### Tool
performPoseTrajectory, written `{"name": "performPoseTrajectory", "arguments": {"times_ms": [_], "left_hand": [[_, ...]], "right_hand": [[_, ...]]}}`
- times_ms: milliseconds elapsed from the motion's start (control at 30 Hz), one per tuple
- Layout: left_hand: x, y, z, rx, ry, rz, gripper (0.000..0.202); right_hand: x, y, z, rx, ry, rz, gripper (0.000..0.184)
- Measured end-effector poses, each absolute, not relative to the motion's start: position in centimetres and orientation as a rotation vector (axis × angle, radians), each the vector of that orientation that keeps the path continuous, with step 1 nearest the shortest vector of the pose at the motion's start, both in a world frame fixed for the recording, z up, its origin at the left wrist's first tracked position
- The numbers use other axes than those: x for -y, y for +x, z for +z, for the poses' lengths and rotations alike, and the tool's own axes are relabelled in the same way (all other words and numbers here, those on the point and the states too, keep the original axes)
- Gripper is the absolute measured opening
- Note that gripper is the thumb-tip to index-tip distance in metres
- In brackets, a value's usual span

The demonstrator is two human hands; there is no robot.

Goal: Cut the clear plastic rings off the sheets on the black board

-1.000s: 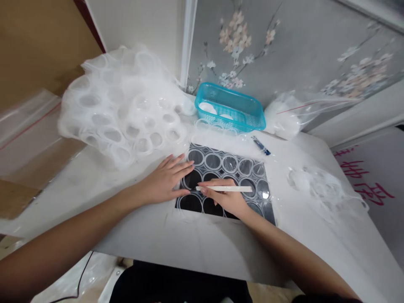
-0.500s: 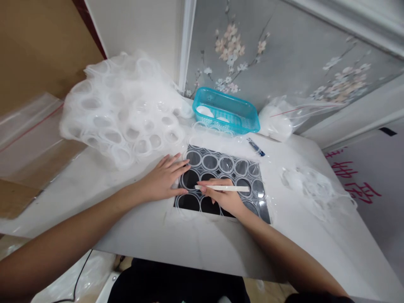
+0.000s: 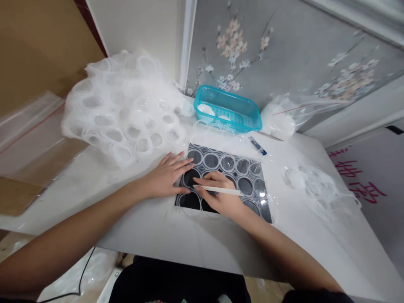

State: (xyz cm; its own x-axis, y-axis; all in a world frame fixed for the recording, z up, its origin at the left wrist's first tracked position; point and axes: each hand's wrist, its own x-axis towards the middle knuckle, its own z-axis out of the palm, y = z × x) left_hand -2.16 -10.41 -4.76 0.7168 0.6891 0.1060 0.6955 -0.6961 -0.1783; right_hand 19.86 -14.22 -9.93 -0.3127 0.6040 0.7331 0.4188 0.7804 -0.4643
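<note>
Within the right hand (image 3: pixel 227 203) is a white stick (image 3: pixel 220 190).

Partly covered: a black sheet of pale rings (image 3: pixel 246 186)
The right hand (image 3: pixel 222 193) hides rings near the sheet's middle and its own lower fingers; the left hand (image 3: pixel 166 174) covers bits of the left edge. Whether the tip of the white stick (image 3: pixel 226 191) touches the sheet is too small to tell, as is what the blue item (image 3: pixel 258 146) is. The front wall of the turquoise basket (image 3: pixel 248 126) partly veils white discs (image 3: pixel 206 110). The contents of the clear bag (image 3: pixel 279 120) blur together. The picture's edges cut off the cardboard (image 3: pixel 41 38), the left forearm (image 3: pixel 88 229), the dark clothing (image 3: pixel 176 282), the black cord (image 3: pixel 83 270) and the lettered board (image 3: pixel 378 235).
</note>
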Motion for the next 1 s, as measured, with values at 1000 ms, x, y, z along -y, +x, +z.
{"name": "performPoseTrajectory", "arguments": {"times_ms": [1000], "left_hand": [[11.1, -1.0, -3.7, 1.442, -2.741, 0.001, 0.12]], "right_hand": [[10.4, 22.1, -6.9, 1.55, -0.803, -0.215, 0.017]]}}
